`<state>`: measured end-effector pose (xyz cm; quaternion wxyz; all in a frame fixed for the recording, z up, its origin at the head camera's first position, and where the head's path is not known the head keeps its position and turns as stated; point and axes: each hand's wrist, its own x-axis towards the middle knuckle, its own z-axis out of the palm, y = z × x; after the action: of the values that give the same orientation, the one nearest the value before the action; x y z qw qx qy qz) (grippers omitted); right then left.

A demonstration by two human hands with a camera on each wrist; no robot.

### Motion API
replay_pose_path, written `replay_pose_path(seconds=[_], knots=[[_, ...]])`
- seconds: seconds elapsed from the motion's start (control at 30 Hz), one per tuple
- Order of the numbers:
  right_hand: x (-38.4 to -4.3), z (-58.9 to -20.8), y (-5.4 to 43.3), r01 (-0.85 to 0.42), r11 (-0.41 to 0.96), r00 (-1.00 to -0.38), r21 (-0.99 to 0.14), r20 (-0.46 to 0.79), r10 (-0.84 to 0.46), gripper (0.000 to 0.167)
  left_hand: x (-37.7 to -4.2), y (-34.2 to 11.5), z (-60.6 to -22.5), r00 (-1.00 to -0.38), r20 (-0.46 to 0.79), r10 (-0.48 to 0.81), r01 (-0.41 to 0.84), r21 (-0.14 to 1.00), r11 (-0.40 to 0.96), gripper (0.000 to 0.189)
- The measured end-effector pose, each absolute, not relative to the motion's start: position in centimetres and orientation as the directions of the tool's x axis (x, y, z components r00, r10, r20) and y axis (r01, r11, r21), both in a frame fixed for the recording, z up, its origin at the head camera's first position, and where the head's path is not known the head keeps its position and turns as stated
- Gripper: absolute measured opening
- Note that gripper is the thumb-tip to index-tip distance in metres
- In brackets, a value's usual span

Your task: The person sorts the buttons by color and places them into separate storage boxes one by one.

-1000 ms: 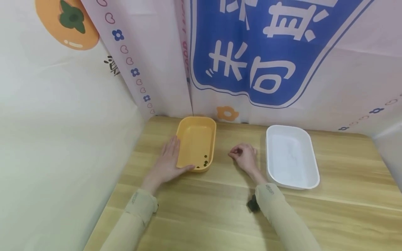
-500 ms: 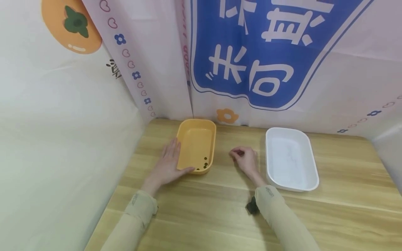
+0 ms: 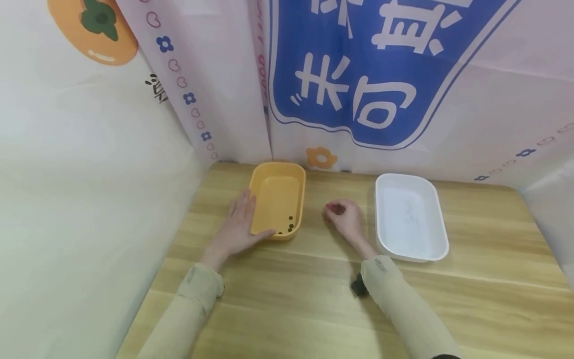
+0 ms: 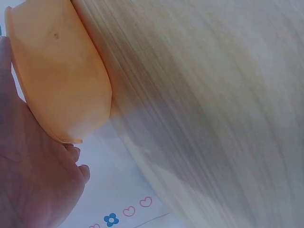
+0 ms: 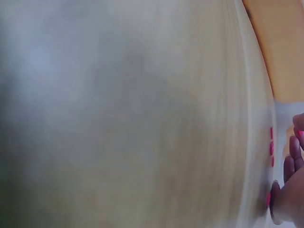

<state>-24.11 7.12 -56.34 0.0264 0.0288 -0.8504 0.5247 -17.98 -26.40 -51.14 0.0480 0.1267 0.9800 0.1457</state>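
My left hand (image 3: 239, 227) lies with straight fingers along the left side of a yellow tray (image 3: 274, 194), its thumb on the tray's front rim. Several small dark round pieces (image 3: 291, 227) sit in the tray's front right corner. To the right of that tray, my right hand (image 3: 349, 219) is close over the table, thumb and forefinger pinched together. A tiny reddish bit (image 3: 329, 205) shows at their tips, too small to tell its kind. In the left wrist view the yellow tray (image 4: 61, 71) leans past the palm; the right wrist view catches only the fingers (image 5: 295, 147) at its edge.
A white tray (image 3: 410, 217) stands right of my right hand, with faint marks on its floor. Printed cloth (image 3: 224, 89) hangs behind and left of the wooden table (image 3: 287, 299). A small black device (image 3: 358, 286) is at my right cuff.
The head view has tilted slightly. My right hand has lifted a little, its fingers rounder, and a reddish bit now shows at its fingertips. My left hand keeps its place on the yellow tray.
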Motion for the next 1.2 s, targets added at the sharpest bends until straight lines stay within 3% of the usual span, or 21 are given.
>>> replay_pose_path(seconds=[0.3,0.53,0.7,0.97,1.2], knots=[[-22.7,-54.8,6.0,-0.099,0.394,-0.994,-0.914,0.106,-0.005,0.016,-18.1,-26.5,-51.1,-0.962,-0.051,0.268,0.242,0.297,0.924,0.127],[-20.8,-53.0,6.3,-0.188,0.305,-0.982,-0.934,0.188,-0.028,0.011,-18.2,-26.4,-51.2,-0.960,-0.051,0.274,0.246,0.306,0.920,0.127],[-19.5,-51.5,7.7,-0.247,0.319,-0.966,-0.915,0.258,-0.008,0.010,-18.3,-26.5,-51.3,-0.960,-0.054,0.273,0.245,0.300,0.922,0.128],[-18.5,-50.6,11.2,-0.439,0.348,-0.871,-0.828,0.487,0.060,0.012,-18.5,-26.5,-51.3,-0.963,-0.075,0.259,0.226,0.297,0.928,0.128],[-17.8,-50.1,14.9,-0.446,0.380,-0.832,-0.810,0.532,0.159,0.012,-18.6,-26.5,-51.4,-0.962,-0.078,0.261,0.228,0.299,0.927,0.129]])
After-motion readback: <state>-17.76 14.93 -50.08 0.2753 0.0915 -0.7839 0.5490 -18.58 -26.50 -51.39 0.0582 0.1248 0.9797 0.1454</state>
